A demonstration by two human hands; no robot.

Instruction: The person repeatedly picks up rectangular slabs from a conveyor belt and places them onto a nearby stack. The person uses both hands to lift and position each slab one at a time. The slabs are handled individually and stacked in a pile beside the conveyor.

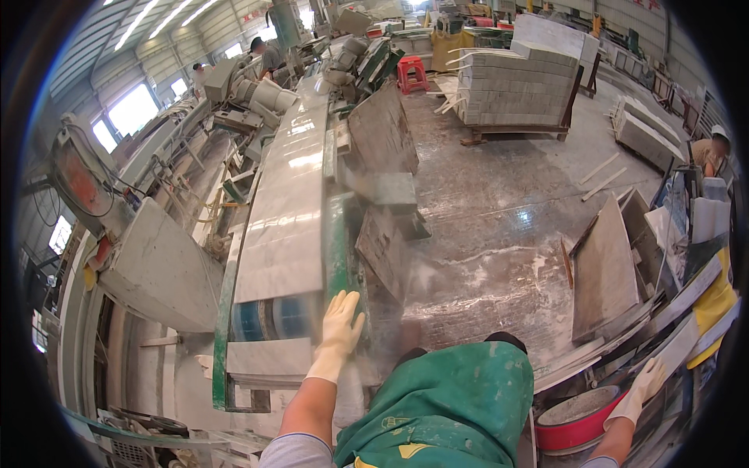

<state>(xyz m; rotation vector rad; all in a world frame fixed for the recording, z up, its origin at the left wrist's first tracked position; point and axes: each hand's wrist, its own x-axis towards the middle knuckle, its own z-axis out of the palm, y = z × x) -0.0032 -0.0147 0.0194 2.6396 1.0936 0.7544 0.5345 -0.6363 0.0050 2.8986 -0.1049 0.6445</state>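
Taking twelve o'clock as straight away from the wearer, the left hand (341, 320), in a cream glove, is open, its fingers stretched out along the near part of the conveyor's green rail (338, 242), which runs on toward twelve. A polished pale slab (281, 261) lies on the conveyor at ten to eleven o'clock from this hand, its near edge just beside the fingertips; whether they touch it I cannot tell. More glossy pale surface extends beyond it toward twelve. At nine o'clock blue rollers (289, 316) show in a gap, and at eight a second pale piece (269, 356) lies across the conveyor's near end. A tilted, stained board (382, 253) stands at one o'clock, near the rail. The right hand (644, 384), gloved alike, is well apart from the left, a little past three o'clock from it, with the green apron (452, 398) between them. Its fingers point toward one o'clock, beside long pale strips (680, 339); whether it grips one I cannot tell. Around this hand, a red round tub (573, 441) sits at eight o'clock, a yellow cloth (714, 304) between one and two, and a brownish panel (605, 269) leans at eleven.
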